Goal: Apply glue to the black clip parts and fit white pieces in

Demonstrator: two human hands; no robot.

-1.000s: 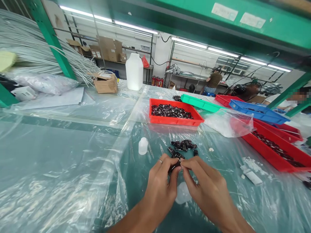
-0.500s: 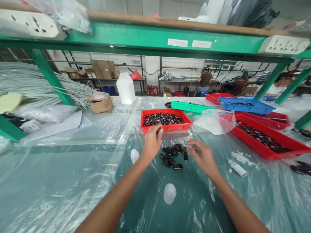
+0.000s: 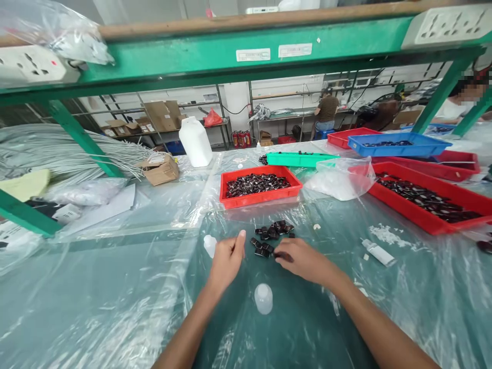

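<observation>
My left hand [image 3: 227, 256] is closed, thumb up, just left of a small pile of glossy dark brown pieces [image 3: 272, 230]. Its curled fingers hide whatever they may hold. At the near right side of the pile, my right hand [image 3: 303, 260] pinches one small dark brown piece [image 3: 283, 255] between thumb and fingers. A small white bottle [image 3: 209, 246] stands beside my left hand, partly behind it. Nearer to me, a translucent white cap-like cup [image 3: 263, 299] sits on the plastic-covered table [image 3: 126, 287].
Beyond the pile is a red tray [image 3: 261, 198] full of dark pieces. A clear bag [image 3: 338, 180], a larger red tray [image 3: 426, 223] and a blue tray [image 3: 400, 149] lie to the right. A white tube [image 3: 378, 253] rests near white crumbs. A green shelf beam [image 3: 192, 59] crosses above.
My left hand has come back from the red tray's near edge to beside the pile. My right hand has moved left and nearer, closing on a dark piece. The view has tilted slightly.
</observation>
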